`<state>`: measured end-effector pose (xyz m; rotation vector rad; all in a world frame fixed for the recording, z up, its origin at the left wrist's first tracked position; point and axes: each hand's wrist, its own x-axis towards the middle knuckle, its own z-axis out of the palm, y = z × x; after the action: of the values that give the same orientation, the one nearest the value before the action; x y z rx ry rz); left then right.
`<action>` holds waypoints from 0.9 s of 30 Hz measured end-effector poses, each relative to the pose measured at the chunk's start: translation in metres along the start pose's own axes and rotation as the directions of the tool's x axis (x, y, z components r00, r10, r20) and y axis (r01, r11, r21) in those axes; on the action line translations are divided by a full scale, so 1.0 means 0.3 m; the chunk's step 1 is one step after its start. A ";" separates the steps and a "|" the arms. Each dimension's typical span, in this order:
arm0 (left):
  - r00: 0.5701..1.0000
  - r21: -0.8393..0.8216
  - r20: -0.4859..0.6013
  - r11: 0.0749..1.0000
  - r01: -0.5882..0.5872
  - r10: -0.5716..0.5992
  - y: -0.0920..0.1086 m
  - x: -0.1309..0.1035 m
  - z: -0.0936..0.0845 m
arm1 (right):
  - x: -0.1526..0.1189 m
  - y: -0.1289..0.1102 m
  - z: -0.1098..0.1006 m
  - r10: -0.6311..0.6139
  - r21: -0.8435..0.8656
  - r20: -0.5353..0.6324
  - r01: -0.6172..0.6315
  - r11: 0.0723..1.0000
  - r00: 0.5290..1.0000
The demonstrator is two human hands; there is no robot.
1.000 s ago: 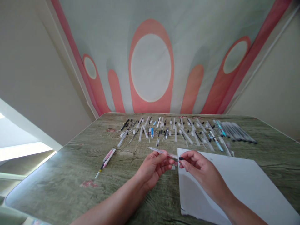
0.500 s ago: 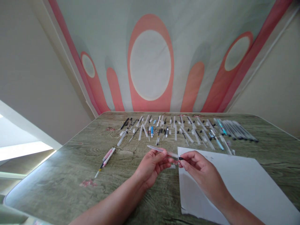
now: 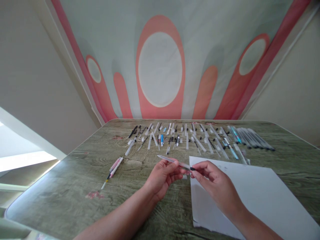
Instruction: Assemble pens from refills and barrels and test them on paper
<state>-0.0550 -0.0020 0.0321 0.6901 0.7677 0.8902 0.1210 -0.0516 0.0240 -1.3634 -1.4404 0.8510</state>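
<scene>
A clear pen barrel [image 3: 163,157] slants down to the right between my two hands. My left hand [image 3: 163,176] is closed around its middle, with thumb and forefinger pinching it from above. At the barrel's right end sits a small black tip piece [image 3: 192,168], which my right hand [image 3: 215,181] pinches between thumb and fingertips. Whether the black piece is fully seated on the barrel is too small to tell. Under the hands, a small pale piece [image 3: 184,177] lies on the table, partly hidden by the left fingers.
White paper [image 3: 240,193] lies under my right hand. Pen barrels, refills and caps [image 3: 162,140] are scattered along the back of the wood-patterned table [image 3: 75,180]. A row of assembled pens [image 3: 255,138] lies at the back right. Pink and white pen parts [image 3: 116,166] and a refill [image 3: 106,181] lie left.
Both hands stay nearly still with the pen barrel between them. The black piece at its right end shows a little more in line with the barrel.
</scene>
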 end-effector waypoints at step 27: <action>0.998 0.059 0.033 0.997 -0.047 0.046 -0.007 -0.009 0.015 | 0.001 0.020 0.000 -0.213 -0.334 -0.052 0.184 0.924 0.976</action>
<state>-0.0515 -0.0063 0.0337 0.7752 0.7551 0.8996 0.1230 -0.0506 0.0183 -1.4454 -1.6711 0.4259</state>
